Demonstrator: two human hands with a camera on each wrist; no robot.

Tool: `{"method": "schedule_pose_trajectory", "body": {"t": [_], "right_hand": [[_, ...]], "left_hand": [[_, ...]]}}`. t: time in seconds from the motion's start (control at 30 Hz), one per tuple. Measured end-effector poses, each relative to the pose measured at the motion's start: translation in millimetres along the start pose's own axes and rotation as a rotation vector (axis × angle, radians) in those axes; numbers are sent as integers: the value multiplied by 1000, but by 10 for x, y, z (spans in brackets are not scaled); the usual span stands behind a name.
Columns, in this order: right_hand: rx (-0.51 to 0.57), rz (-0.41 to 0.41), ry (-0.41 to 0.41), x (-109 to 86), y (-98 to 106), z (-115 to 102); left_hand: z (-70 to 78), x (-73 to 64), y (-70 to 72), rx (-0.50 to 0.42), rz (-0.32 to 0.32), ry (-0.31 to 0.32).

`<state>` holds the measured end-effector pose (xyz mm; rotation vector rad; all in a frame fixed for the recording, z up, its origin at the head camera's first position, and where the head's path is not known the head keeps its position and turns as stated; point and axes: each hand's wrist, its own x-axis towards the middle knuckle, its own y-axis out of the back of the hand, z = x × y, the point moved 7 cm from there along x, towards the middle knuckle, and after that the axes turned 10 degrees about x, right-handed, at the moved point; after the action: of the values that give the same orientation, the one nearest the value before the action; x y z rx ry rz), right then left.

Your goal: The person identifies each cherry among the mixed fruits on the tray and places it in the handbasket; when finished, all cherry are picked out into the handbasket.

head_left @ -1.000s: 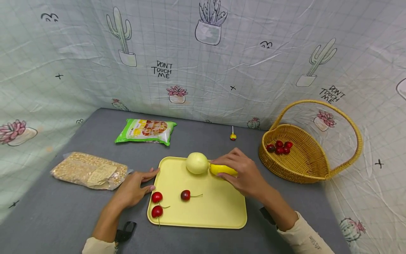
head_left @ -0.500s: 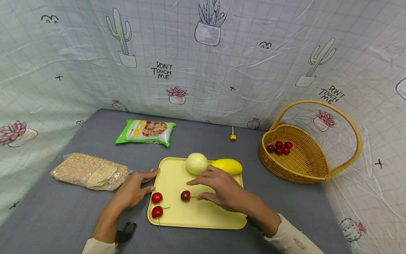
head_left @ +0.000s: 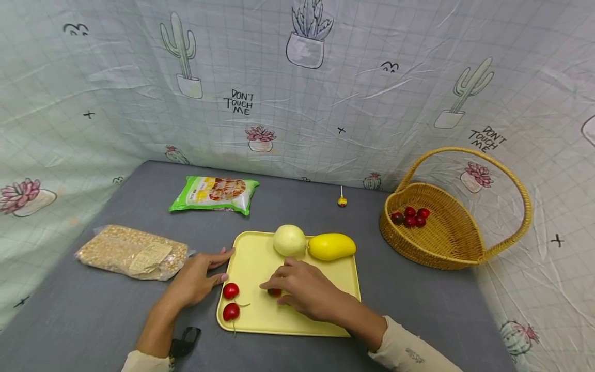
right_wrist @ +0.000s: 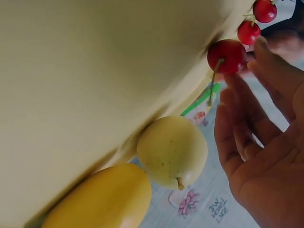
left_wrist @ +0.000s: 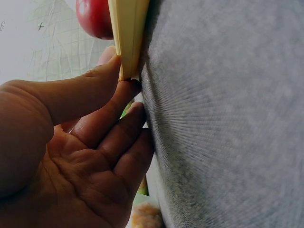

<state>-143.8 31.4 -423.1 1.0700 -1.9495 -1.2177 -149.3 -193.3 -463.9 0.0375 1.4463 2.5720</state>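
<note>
A pale yellow tray [head_left: 316, 325] lies on the grey table. My left hand [head_left: 192, 279] touches its left edge with thumb and fingertips, the fingers fairly straight. Over the tray's middle, my right hand [head_left: 302, 289] has its fingers spread around a dark red cherry [right_wrist: 227, 56]; the right wrist view shows the fingertips close to it, not closed round it. Two more red cherries [head_left: 231, 311] with stems lie at the tray's left front. Along the back edge sit a pale green-yellow pear [head_left: 289, 240] and a yellow mango [head_left: 332, 246].
A wicker basket [head_left: 457, 232] with a tall handle, holding several cherries [head_left: 410, 217], stands at the right. Behind the tray lie a lollipop [head_left: 342, 200] and a green-and-white food packet [head_left: 215, 194]. A clear bag of corn kernels [head_left: 132, 250] lies left. A printed cloth hangs behind.
My right hand has let go of the mango at the tray's back right and moved left and forward to the middle cherry. The left hand has stayed at the tray's edge.
</note>
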Motion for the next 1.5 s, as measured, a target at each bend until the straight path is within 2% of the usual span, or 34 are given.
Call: {"method": "schedule_pose_trajectory", "body": {"t": [0.17,0.23,0.43,0.73,1.07,1.2,1.37,1.5], "right_hand": [[-111,55,-14,25,4,-3],[-121,62,-17,27,7,1],[-133,51,-12,13,-27,24],[-183,69,-25,13,-73,58],[-342,42,29,-11,-110,21],[-329,29,23,-26,-112,25],[-228,33,-14,-46,-81,59],[-158,73,-49,-80,13,96]], "left_hand": [[-5,0,-8,-7,-6,10],[-3,-2,-6,-7,-1,7],[1,-7,0,-2,15,-9],[-7,-6,-10,-6,4,0],[-8,-4,5,-15,4,2],[-10,-1,15,-12,7,5],[-7,1,11,-12,8,3],[-3,-1,-2,-13,8,-5]]}}
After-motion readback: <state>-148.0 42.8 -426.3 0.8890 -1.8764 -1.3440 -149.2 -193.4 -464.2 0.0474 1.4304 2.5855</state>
